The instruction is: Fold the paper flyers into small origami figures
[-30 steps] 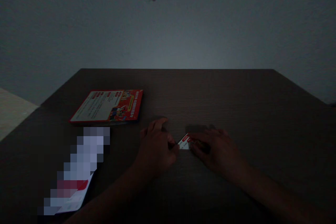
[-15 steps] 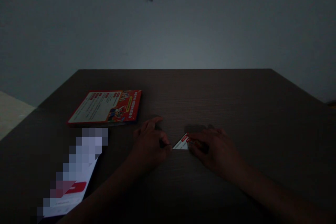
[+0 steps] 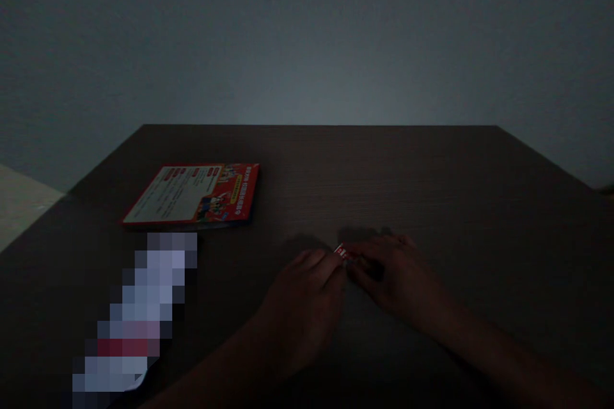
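A small folded piece of printed paper [image 3: 341, 252], white with red print, lies on the table between my two hands. Only a sliver of it shows. My right hand [image 3: 391, 268] pinches its right part between thumb and fingers. From the other side, my left hand [image 3: 307, 297] covers most of the paper, its fingers closed together over it. The left thumb and fingertips are largely hidden behind the back of the hand.
On the left lies a red and white printed booklet or pack [image 3: 192, 195]. Nearer to me is a bright, pixelated device-like screen [image 3: 148, 307], beside my left forearm. The dark wood table [image 3: 384, 172] meets a grey wall [image 3: 364, 45] at its far edge.
My left hand has moved right, from the paper's left tip onto the paper, hiding most of the white triangle. My right hand has stayed nearly still, holding its side.
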`<move>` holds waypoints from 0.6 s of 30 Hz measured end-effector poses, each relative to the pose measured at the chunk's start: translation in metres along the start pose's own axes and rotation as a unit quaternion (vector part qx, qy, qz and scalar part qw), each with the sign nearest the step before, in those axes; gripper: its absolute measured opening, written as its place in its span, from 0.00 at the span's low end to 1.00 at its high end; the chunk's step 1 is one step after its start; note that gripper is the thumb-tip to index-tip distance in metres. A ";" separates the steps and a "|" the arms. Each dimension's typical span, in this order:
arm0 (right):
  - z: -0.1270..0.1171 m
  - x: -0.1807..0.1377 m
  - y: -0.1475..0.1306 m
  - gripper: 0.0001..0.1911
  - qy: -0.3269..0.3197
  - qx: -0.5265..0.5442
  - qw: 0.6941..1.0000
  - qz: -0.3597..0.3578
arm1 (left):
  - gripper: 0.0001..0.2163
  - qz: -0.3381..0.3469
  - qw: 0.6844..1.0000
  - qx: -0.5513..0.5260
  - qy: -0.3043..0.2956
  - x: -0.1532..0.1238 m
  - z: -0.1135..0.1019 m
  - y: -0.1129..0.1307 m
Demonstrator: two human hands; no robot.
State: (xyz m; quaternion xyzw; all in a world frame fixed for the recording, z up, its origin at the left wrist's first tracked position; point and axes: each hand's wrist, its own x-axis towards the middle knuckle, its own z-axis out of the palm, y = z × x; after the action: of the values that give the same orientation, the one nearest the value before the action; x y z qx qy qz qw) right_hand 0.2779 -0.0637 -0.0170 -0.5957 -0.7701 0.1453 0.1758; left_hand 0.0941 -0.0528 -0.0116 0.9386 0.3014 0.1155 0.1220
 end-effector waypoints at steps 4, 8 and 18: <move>-0.002 -0.001 0.001 0.13 -0.010 0.005 1.000 0.001 | 0.11 0.009 0.999 0.038 -0.005 0.001 0.002 0.000; -0.002 -0.001 -0.001 0.12 -0.012 -0.003 1.000 0.012 | 0.09 0.015 0.999 0.050 -0.002 0.002 0.001 0.000; -0.005 0.001 0.002 0.14 -0.022 0.019 1.000 0.005 | 0.09 0.005 0.999 0.041 -0.027 0.001 -0.001 0.000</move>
State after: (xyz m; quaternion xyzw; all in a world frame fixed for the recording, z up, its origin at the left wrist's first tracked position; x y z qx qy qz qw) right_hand 0.2812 -0.0618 -0.0136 -0.5927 -0.7679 0.1741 0.1696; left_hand 0.0949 -0.0520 -0.0104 0.9470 0.2978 0.0784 0.0914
